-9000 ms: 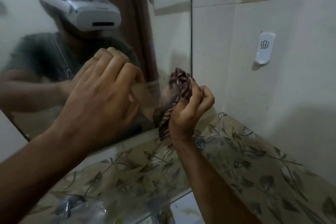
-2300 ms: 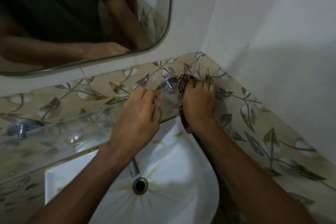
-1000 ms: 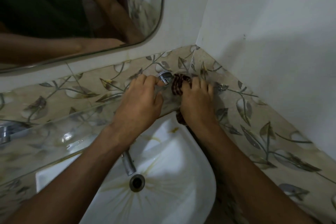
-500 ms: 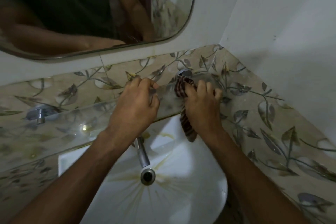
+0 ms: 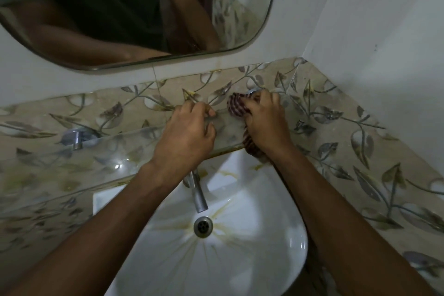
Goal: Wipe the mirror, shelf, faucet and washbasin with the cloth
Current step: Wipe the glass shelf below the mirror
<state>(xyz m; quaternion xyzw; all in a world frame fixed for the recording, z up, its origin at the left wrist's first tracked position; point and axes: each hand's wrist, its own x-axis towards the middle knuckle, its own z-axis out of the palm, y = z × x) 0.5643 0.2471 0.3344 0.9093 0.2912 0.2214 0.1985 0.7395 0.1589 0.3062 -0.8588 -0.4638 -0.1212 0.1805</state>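
My right hand (image 5: pixel 265 122) grips a dark striped cloth (image 5: pixel 236 106) and presses it on the right end of the clear glass shelf (image 5: pixel 115 156), close to its chrome bracket (image 5: pixel 253 91). The cloth's tail hangs over the shelf's front edge. My left hand (image 5: pixel 186 134) rests on the shelf just left of the cloth, fingers curled over the glass. Below the shelf the chrome faucet (image 5: pixel 198 193) points down into the white washbasin (image 5: pixel 276 259), which shows yellowish streaks around its drain (image 5: pixel 203 226). The mirror (image 5: pixel 134 7) hangs above and reflects my arms.
Leaf-patterned tiles (image 5: pixel 348 151) run along the back wall and the right wall, which meet in a corner at the shelf's right end. A second chrome bracket (image 5: pixel 77 138) holds the shelf at the left. White wall (image 5: pixel 384 43) rises on the right.
My right hand has slid the cloth slightly along the shelf's right end by the bracket. My left hand has stayed put on the glass. The view has shifted a little.
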